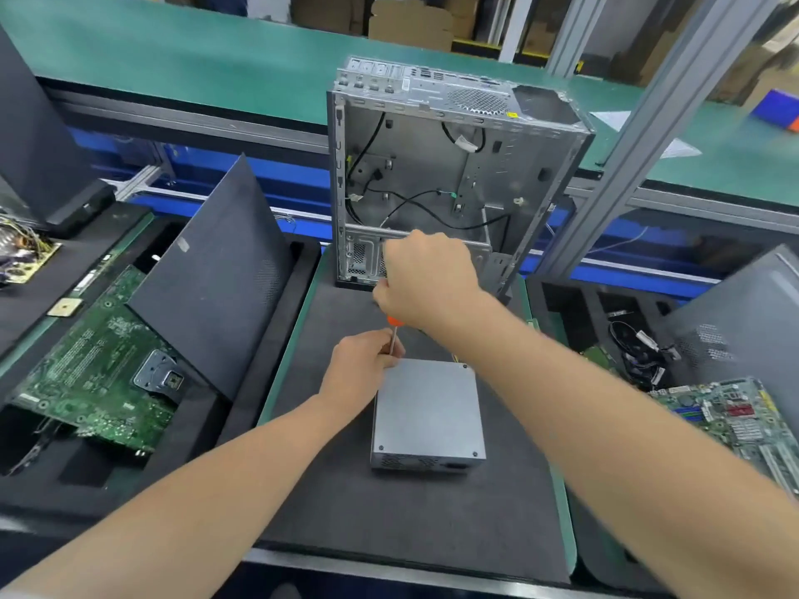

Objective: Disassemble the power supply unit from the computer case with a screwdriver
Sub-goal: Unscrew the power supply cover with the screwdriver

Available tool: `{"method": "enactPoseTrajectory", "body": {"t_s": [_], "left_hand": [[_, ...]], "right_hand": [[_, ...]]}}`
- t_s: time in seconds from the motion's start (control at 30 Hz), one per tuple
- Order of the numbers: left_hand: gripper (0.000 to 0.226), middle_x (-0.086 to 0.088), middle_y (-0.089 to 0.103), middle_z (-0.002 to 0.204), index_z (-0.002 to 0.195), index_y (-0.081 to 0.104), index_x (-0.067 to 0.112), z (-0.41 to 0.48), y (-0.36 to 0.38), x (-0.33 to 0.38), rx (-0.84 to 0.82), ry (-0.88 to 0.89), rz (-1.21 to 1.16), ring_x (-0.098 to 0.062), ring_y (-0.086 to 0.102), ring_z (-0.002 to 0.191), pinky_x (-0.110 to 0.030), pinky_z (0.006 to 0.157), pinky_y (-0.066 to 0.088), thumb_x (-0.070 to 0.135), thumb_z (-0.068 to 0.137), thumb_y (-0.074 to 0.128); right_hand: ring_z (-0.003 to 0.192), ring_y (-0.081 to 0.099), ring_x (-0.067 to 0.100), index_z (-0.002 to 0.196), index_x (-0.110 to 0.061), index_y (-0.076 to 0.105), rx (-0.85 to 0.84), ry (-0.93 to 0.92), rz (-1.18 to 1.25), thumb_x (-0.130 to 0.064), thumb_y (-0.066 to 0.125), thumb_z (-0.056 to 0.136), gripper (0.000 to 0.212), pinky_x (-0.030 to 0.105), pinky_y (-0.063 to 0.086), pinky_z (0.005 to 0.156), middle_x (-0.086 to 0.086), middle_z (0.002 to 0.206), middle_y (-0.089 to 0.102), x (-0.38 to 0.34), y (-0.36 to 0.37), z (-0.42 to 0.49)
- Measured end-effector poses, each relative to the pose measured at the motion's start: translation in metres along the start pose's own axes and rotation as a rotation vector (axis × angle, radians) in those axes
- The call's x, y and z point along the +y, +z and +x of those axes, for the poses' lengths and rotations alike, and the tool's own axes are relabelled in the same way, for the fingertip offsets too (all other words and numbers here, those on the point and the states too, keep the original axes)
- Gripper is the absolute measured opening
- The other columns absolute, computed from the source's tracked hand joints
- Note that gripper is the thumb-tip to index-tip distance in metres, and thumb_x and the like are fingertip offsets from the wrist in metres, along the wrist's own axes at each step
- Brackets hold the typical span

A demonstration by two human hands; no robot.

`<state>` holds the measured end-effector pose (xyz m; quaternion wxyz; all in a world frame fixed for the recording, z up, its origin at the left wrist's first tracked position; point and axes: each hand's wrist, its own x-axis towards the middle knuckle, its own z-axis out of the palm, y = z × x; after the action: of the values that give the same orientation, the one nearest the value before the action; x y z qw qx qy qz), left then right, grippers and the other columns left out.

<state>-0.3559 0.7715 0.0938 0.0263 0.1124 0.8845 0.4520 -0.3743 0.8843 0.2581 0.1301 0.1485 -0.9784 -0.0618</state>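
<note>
Step in hand, as judged: the screwdriver (392, 341) is set at the far-left corner of the power supply unit (428, 408), apparently on a cover screw there; the tip and the screw are hidden behind the left hand (361, 367).

To do it well, the shaft should stand square to the cover, with firm downward pressure before turning so the tip does not ride out of the head. The unit lies loose on the mat, so it may twist under torque and should be braced.

Right hand (426, 278): closed in a fist over the handle from above. Only the orange collar shows below it.

Left hand: fingers curled narrowly around the lower shaft, guiding it, with the hand resting at the unit's far-left corner.

The unit lies flat on the black foam mat (389, 533), out of and in front of the computer case (432, 166). The case stands upright and open behind it, with loose black cables inside.

Cover screws are visible at the near-left (381, 447), near-right (475, 454) and far-right (465, 365) corners.

A motherboard (95, 373) and a dark side panel (216, 274) lie in the tray to the left.
</note>
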Motion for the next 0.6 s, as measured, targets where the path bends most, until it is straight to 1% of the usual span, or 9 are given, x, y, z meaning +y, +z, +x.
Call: {"method": "enactPoseTrajectory", "body": {"t_s": [0.03,0.1,0.2,0.27,0.33,0.4,0.43,0.53,0.6], "left_hand": [[0.041,0.031,0.066,0.079,0.069,0.059,0.034,-0.001,0.000,0.002,0.001,-0.009,-0.001,0.009,0.061,0.080,-0.008,0.066,0.043,-0.002,0.087,0.070],[0.037,0.038,0.063,0.079,0.071,0.062,0.030,-0.001,0.001,0.005,0.006,-0.025,-0.001,0.016,0.059,0.079,-0.005,0.065,0.042,-0.002,0.087,0.070],[0.030,0.027,0.067,0.078,0.075,0.066,0.026,-0.002,0.000,0.003,0.006,-0.020,0.006,0.009,0.062,0.078,-0.007,0.064,0.043,-0.001,0.087,0.069],[0.028,0.020,0.070,0.080,0.079,0.066,0.027,-0.001,-0.001,0.001,-0.011,-0.003,0.024,0.002,0.064,0.081,-0.013,0.070,0.049,0.000,0.086,0.071],[0.022,0.016,0.072,0.086,0.084,0.069,0.024,0.001,-0.001,-0.003,-0.012,0.010,0.023,-0.002,0.066,0.085,-0.021,0.078,0.053,0.002,0.086,0.073],[0.018,0.014,0.074,0.089,0.087,0.071,0.021,0.002,0.001,-0.006,0.002,0.012,0.013,-0.003,0.068,0.087,-0.024,0.081,0.054,0.004,0.087,0.074],[0.017,0.014,0.074,0.089,0.087,0.071,0.021,0.003,0.002,-0.008,0.007,0.016,0.007,-0.004,0.068,0.087,-0.024,0.082,0.054,0.004,0.087,0.075],[0.021,0.013,0.073,0.087,0.083,0.068,0.024,0.004,0.006,-0.011,0.030,0.041,0.014,-0.004,0.067,0.086,-0.021,0.080,0.053,0.005,0.087,0.075],[0.029,0.014,0.073,0.085,0.079,0.064,0.028,0.003,0.006,-0.010,0.049,0.055,0.036,-0.002,0.066,0.085,-0.010,0.075,0.047,0.002,0.086,0.074]], "right_hand": [[0.068,0.045,0.029,0.069,-0.017,0.037,-0.010,0.121,0.004,-0.032,0.066,0.086,0.037,0.027,0.018,0.049,-0.002,0.064,0.031,-0.005,0.002,0.000],[0.073,0.043,0.029,0.071,-0.017,0.036,-0.043,0.275,0.116,-0.033,0.064,0.092,0.039,0.030,0.021,0.051,-0.001,0.066,0.030,-0.012,0.007,0.000],[0.068,0.045,0.030,0.068,-0.016,0.032,0.003,0.321,0.196,-0.015,0.063,0.087,0.036,0.029,0.023,0.052,0.000,0.066,0.035,-0.010,0.017,0.000],[0.065,0.048,0.033,0.065,-0.014,0.036,0.023,0.192,0.204,-0.010,0.062,0.077,0.029,0.030,0.029,0.054,0.003,0.063,0.041,0.000,0.018,0.001],[0.062,0.050,0.031,0.065,-0.014,0.048,-0.029,-0.065,0.273,-0.016,0.064,0.073,0.018,0.030,0.033,0.053,-0.001,0.060,0.049,0.015,0.015,0.004],[0.056,0.045,0.012,0.064,-0.020,0.051,-0.107,-0.341,0.359,-0.020,0.070,0.068,0.019,0.030,0.037,0.053,-0.010,0.055,0.048,0.030,0.013,0.008],[0.055,0.042,0.010,0.064,-0.022,0.050,-0.134,-0.437,0.392,-0.019,0.072,0.067,0.023,0.029,0.037,0.054,-0.012,0.054,0.046,0.036,0.011,0.009],[0.058,0.041,0.015,0.069,-0.019,0.050,-0.157,-0.539,0.438,-0.017,0.072,0.073,0.023,0.032,0.039,0.057,-0.013,0.055,0.044,0.047,0.007,0.013],[0.062,0.049,0.020,0.080,-0.018,0.052,-0.130,-0.480,0.397,-0.022,0.068,0.080,0.017,0.034,0.040,0.057,-0.013,0.057,0.046,0.043,0.007,0.008]]}}
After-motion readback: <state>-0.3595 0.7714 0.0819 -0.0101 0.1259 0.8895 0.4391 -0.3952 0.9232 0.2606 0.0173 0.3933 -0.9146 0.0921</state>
